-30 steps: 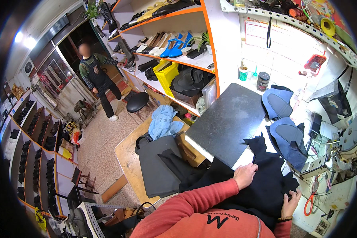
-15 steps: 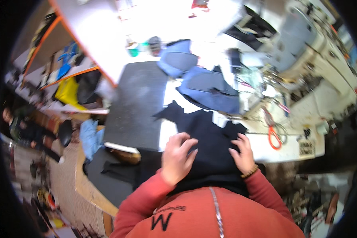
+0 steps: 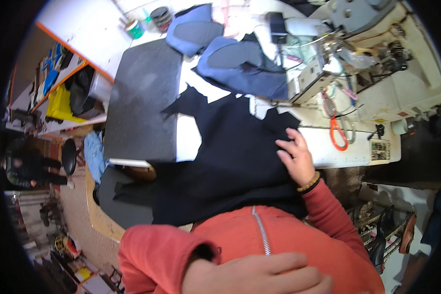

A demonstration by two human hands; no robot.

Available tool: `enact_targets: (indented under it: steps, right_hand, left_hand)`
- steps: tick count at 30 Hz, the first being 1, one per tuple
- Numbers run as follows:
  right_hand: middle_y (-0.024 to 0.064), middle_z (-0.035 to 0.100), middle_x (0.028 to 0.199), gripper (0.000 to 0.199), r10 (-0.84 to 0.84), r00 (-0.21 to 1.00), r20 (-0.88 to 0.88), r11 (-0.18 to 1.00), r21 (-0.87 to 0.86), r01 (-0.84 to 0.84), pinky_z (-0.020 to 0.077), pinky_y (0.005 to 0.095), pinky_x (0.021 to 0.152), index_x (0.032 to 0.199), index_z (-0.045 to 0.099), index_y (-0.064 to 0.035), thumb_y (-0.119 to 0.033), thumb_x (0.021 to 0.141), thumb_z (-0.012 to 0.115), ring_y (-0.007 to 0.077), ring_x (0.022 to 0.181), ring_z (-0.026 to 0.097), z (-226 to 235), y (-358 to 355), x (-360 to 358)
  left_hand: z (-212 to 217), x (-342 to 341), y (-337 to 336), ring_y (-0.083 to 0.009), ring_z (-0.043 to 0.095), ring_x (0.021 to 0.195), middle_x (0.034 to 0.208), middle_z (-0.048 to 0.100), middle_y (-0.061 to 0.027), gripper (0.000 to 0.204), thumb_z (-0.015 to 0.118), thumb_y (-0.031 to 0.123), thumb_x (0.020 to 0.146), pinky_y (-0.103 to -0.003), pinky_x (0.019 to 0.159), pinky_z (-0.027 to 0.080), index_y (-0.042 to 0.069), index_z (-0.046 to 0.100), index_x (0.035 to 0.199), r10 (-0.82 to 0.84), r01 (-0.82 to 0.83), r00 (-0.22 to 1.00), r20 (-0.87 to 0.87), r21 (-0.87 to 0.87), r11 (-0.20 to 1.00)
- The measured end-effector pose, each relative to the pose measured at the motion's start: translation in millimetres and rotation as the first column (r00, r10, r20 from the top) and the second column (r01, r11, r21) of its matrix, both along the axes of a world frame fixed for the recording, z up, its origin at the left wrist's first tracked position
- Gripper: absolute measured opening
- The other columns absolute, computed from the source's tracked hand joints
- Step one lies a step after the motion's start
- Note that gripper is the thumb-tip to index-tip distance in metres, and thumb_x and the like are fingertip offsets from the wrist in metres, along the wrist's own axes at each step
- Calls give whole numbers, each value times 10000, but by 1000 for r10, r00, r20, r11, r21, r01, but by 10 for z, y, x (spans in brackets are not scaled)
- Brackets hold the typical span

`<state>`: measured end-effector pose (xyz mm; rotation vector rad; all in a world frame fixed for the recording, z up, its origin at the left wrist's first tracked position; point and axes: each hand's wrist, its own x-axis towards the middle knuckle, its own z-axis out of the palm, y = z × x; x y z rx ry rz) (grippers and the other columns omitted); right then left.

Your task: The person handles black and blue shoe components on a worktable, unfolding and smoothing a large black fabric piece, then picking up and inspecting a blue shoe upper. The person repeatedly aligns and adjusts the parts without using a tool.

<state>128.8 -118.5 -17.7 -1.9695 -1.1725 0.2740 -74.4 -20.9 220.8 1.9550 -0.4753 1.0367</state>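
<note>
The black cloth (image 3: 235, 152) lay spread over the near edge of the white table (image 3: 187, 132), one ragged corner overlapping the dark board (image 3: 142, 98) and its lower part against the red jacket (image 3: 230, 235). The right hand (image 3: 296, 159) rested at the cloth's right side, loosely open, pinching nothing. The left hand (image 3: 259, 274) was in front of the jacket, back upward; whether it gripped anything could not be told. With so much cloth over the edge and no firm hold visible, its weight could have dragged it lapward. The jagged corners might have folded under if pulled, and a rightward sweep could have knocked the orange-handled scissors (image 3: 332, 128).
</note>
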Motion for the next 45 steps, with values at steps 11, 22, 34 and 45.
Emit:
enact_targets:
  steps: [11, 22, 34, 45]
  right_hand:
    - [195, 547, 1364, 351, -31, 1000, -5, 997, -67, 30, 465, 405, 1033, 1194, 677, -13, -56, 847, 704, 356, 1225, 556, 57, -3, -6]
    - [180, 516, 1405, 450, -52, 993, -104, 999, -6, 52, 419, 386, 1078, 1327, 617, -40, -65, 881, 670, 326, 1262, 538, 124, -19, -6]
    - [188, 564, 1302, 515, -144, 978, -148, 990, -7, 144, 510, 361, 924, 1357, 559, -21, -84, 863, 688, 316, 1063, 619, 116, 1, 0]
    - [64, 584, 874, 468, -140, 939, 314, 953, -215, 214, 513, 376, 666, 1303, 614, -132, -133, 848, 727, 266, 755, 627, 151, -46, -37]
  left_hand:
    - [-573, -314, 628, -216, 616, 826, 1017, 634, -129, 231, 599, 64, 920, -295, 744, 502, -16, 655, 1129, 242, -348, 864, -442, -177, 921]
    - [-2237, -87, 1256, -290, 614, 977, 1133, 574, -161, 325, 702, 54, 874, -359, 858, 520, 26, 664, 1195, 473, -734, 444, -761, -5, 679]
    - [-2367, 146, 1389, -340, 593, 1209, 1411, 533, -225, 586, 734, 22, 821, -351, 1011, 459, 61, 566, 1382, 628, -735, 365, -687, 201, 647]
    - [-2360, 154, 1434, -415, 533, 1270, 1421, 496, -253, 654, 740, 9, 808, -434, 1059, 448, 33, 495, 1414, 684, -683, 308, -661, 347, 643]
